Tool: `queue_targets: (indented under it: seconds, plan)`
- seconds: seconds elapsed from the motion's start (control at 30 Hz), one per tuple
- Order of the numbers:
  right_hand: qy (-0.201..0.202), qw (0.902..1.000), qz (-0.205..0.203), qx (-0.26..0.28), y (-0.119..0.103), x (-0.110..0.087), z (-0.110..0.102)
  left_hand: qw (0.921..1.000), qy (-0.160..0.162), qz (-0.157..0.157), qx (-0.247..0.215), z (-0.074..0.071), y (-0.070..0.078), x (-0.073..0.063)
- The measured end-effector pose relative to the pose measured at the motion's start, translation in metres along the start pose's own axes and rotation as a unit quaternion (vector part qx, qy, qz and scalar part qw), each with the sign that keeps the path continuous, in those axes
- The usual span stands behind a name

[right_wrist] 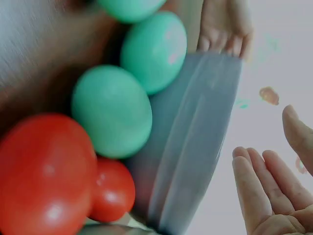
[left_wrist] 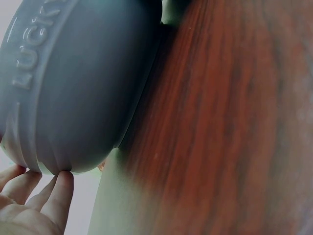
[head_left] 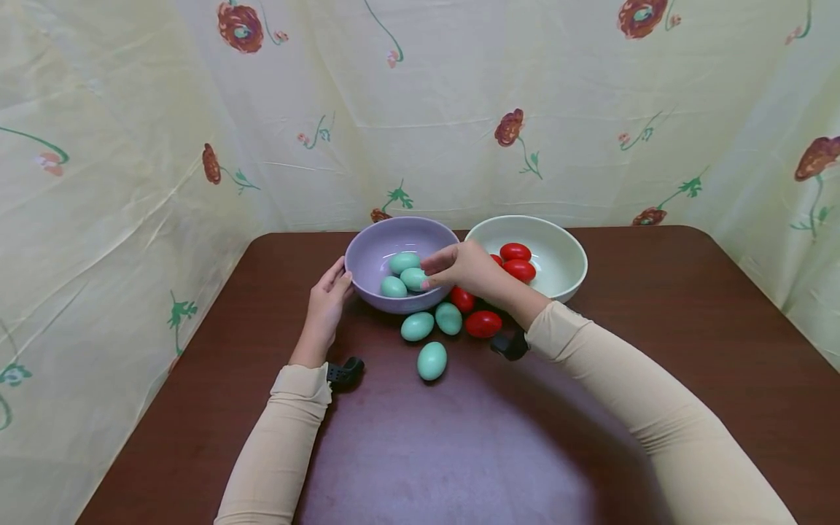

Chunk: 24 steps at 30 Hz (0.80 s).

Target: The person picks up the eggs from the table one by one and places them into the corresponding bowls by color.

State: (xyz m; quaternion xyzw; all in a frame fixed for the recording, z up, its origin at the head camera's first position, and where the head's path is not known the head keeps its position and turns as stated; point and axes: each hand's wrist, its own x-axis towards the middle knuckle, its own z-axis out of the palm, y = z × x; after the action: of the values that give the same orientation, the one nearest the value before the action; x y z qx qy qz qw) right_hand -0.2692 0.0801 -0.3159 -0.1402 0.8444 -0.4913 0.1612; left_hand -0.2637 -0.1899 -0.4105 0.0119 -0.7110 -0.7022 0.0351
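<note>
My left hand (head_left: 326,300) rests its fingertips against the outer left side of a purple bowl (head_left: 367,251); in the left wrist view the fingers (left_wrist: 58,200) touch its wall, which has raised lettering. Three mint-green eggs (head_left: 393,286) lie inside this bowl. Over its right rim reaches my right hand (head_left: 469,270), thumb and fingers apart. The right wrist view shows nothing between that hand's fingers (right_wrist: 252,191). In front of the bowl, three more green eggs (head_left: 432,362) and two red eggs (head_left: 483,324) lie on the table.
A white bowl (head_left: 567,262) stands right of the purple one, with red eggs (head_left: 515,251) in it, partly hidden by my right arm. The dark brown table (head_left: 262,292) backs onto a flowered cloth (head_left: 446,146). Each wrist bears a black device (head_left: 345,372).
</note>
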Motion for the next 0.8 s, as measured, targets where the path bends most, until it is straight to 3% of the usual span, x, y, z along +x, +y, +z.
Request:
queue_targets:
  seconds: [0.4, 0.8]
  plan:
    - [-0.037, 0.9991, -0.02, -0.008, 0.013, -0.045, 0.014, 0.9999, 0.002, 0.003, -0.012, 0.001, 0.002, -0.001]
    - [-0.055, 0.9972, -0.051, 0.0, 0.035, -0.06, 0.025, 1.0, 0.005, 0.0, -0.005, 0.002, 0.002, -0.001]
